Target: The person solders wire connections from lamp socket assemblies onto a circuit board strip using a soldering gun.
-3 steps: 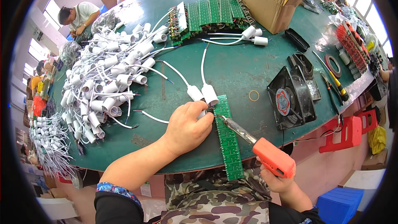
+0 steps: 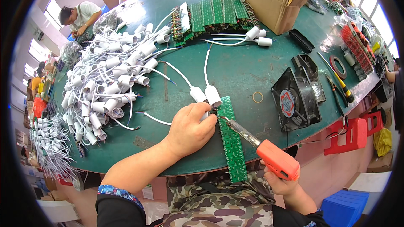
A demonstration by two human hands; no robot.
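A long green circuit board strip (image 2: 232,147) lies at the table's front edge, its near end jutting over the edge. My left hand (image 2: 191,128) is closed on a white corded cap (image 2: 205,116) against the strip's left side; the fingers mostly hide it. Two more white corded caps, one (image 2: 213,96) at the strip's far end and another (image 2: 197,94) beside it, lie just beyond my fingers. My right hand (image 2: 283,181) grips the red handle of a soldering iron (image 2: 277,159). The iron's tip is at the strip's left part, close to my left fingertips; contact cannot be made out.
A large heap of white corded caps (image 2: 111,86) covers the table's left. Green board strips (image 2: 214,12) stand stacked at the back beside a cardboard box (image 2: 273,6). To the right are a black fan (image 2: 294,101), pliers (image 2: 334,92), a screwdriver (image 2: 343,86) and a tape roll (image 2: 338,67).
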